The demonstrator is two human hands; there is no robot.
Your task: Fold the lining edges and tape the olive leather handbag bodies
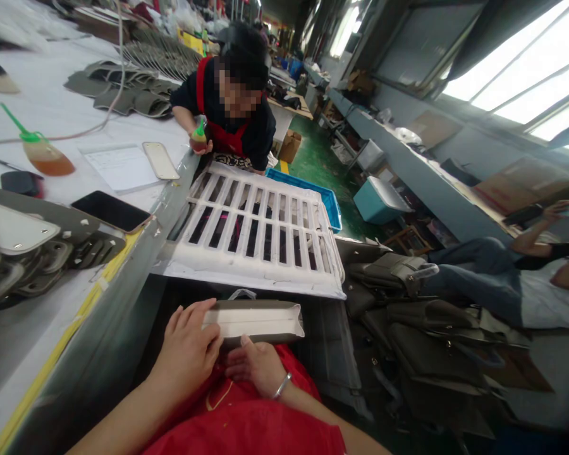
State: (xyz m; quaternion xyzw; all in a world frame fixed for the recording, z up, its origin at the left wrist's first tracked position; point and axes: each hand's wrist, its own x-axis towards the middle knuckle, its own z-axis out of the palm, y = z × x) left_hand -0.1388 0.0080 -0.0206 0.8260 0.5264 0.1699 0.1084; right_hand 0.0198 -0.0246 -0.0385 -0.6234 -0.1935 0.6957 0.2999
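Note:
A dark olive-grey bag (pixel 256 320) with a pale cream face lies sideways in front of my red apron. A clear, loop-shaped handle pokes up from its far edge. My left hand (pixel 192 338) grips the bag's left end, its fingers bent over the far edge and its thumb on the cream face. Below the near edge is my right hand (pixel 258 366), with a metal bracelet at the wrist. Its thumb tip touches the bag's edge, while its fingers reach leftward, loosely apart, against the apron. The bag's underside is hidden.
A white slatted rack (pixel 260 221) stands just ahead. Beyond it a co-worker (pixel 237 95) leans in, holding a green-tipped bottle (pixel 199 134). The left table carries a phone (pixel 111 212), a glue bottle (pixel 47 155) and stacked grey pieces (pixel 52 246). Dark bags (pixel 431 335) pile up at right, near another person.

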